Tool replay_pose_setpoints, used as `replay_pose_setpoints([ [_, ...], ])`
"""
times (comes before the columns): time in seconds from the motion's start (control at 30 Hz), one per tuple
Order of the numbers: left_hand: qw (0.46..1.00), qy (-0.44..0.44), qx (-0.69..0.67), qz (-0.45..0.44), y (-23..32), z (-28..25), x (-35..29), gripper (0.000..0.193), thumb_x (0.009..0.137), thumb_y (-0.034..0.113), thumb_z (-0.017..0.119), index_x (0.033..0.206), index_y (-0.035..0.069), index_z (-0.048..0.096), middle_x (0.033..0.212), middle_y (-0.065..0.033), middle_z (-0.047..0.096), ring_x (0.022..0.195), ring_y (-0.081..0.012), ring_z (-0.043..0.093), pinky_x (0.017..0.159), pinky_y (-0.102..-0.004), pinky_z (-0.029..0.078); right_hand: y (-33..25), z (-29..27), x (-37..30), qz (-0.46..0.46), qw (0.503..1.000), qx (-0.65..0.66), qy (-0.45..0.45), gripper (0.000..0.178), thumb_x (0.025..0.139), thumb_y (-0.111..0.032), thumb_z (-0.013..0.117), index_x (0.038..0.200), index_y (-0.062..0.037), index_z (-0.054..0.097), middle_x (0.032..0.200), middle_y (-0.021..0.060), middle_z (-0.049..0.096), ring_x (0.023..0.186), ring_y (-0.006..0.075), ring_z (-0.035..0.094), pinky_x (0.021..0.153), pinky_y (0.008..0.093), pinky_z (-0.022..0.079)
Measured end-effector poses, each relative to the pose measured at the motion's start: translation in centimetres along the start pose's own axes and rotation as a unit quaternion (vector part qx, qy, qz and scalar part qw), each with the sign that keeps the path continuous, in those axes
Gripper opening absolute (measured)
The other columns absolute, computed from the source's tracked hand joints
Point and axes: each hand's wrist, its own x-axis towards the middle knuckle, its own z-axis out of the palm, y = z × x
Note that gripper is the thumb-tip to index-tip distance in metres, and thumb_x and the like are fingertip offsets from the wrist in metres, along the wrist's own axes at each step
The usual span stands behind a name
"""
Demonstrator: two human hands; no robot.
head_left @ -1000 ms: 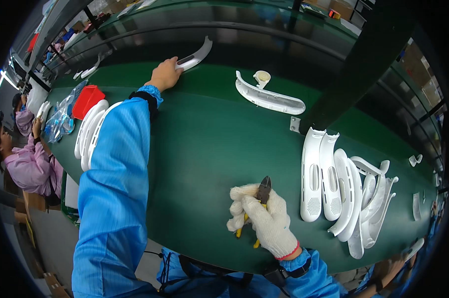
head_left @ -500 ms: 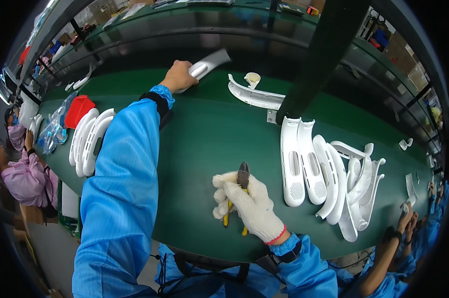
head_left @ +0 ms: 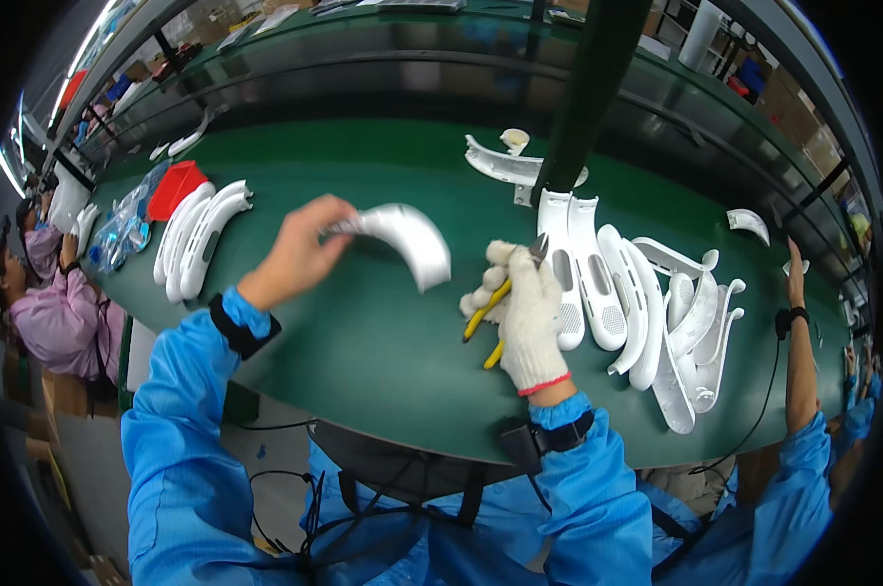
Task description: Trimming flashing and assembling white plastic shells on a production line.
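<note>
My bare left hand [head_left: 303, 246] pinches one end of a curved white plastic shell [head_left: 414, 239], held above the table and smeared by motion. Its free end points toward my right hand [head_left: 531, 317], which wears a white knitted glove with a red cuff. Closed in that glove is a pair of side cutters [head_left: 487, 311]; the yellow handles stick out on the left, and the dark jaws show only partly by the fingers. Just right of the glove lie two long white shells [head_left: 585, 259] with slots and perforated ends, side by side.
More white shells [head_left: 690, 342] lie heaped at right. Several stand in a row [head_left: 202, 239] at left by a red bin [head_left: 178, 188] and clear plastic bags [head_left: 129, 220]. Behind a dark post [head_left: 588, 98] rests another curved shell [head_left: 500, 161]. A co-worker's arm [head_left: 800, 342] reaches in at right.
My left hand has come back from the table's far side with the shell, which now bends toward the right. My gloved hand has moved up and right with the cutters, close to the shells.
</note>
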Motion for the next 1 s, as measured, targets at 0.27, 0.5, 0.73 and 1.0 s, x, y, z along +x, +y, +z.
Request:
replay_pose_setpoints([
  [0.27,0.964,-0.087,0.071,0.240,7.7,4.3,-9.2,0.011,0.083,0.000,0.062,0.093,0.002,0.060,0.116,-0.0128,0.067,0.118,-0.0299,0.063,0.109,-0.0496,0.044,-0.8,-0.5,-0.7,-0.066,0.994,-0.065,-0.066,0.032,0.107,-0.028,0.047,0.111,0.0025,0.057,0.080,0.0052,0.056,0.066,0.0172,0.057,0.066,0.0388,0.057],
  [0.5,0.955,-0.087,0.031,0.280,12.4,7.5,-15.5,0.005,0.085,0.008,0.061,0.086,0.004,0.059,0.121,-0.0118,0.066,0.123,-0.0275,0.060,0.110,-0.0495,0.043,-0.6,0.0,-3.3,-0.100,0.985,-0.109,-0.090,0.032,0.108,-0.026,0.043,0.110,0.0029,0.057,0.078,0.0048,0.054,0.067,0.0177,0.057,0.069,0.0409,0.058],
  [0.73,0.954,-0.043,-0.070,0.289,11.9,8.9,-15.9,0.009,0.081,0.006,0.061,0.086,-0.001,0.060,0.120,-0.0170,0.065,0.121,-0.0310,0.059,0.108,-0.0455,0.046,0.9,3.6,-10.2,-0.185,0.956,-0.172,-0.148,0.029,0.107,-0.022,0.044,0.107,0.0036,0.058,0.073,0.0042,0.053,0.058,0.0133,0.051,0.062,0.0374,0.056],
  [1.0,0.967,0.076,-0.125,0.207,13.8,8.1,-19.5,0.014,0.073,-0.003,0.064,0.086,-0.001,0.063,0.101,-0.0155,0.067,0.097,-0.0324,0.065,0.088,-0.0428,0.053,4.5,2.5,-11.0,-0.126,0.962,-0.215,-0.112,0.024,0.105,-0.020,0.052,0.110,0.0037,0.056,0.086,0.0095,0.062,0.061,0.0101,0.052,0.061,0.0321,0.054],
])
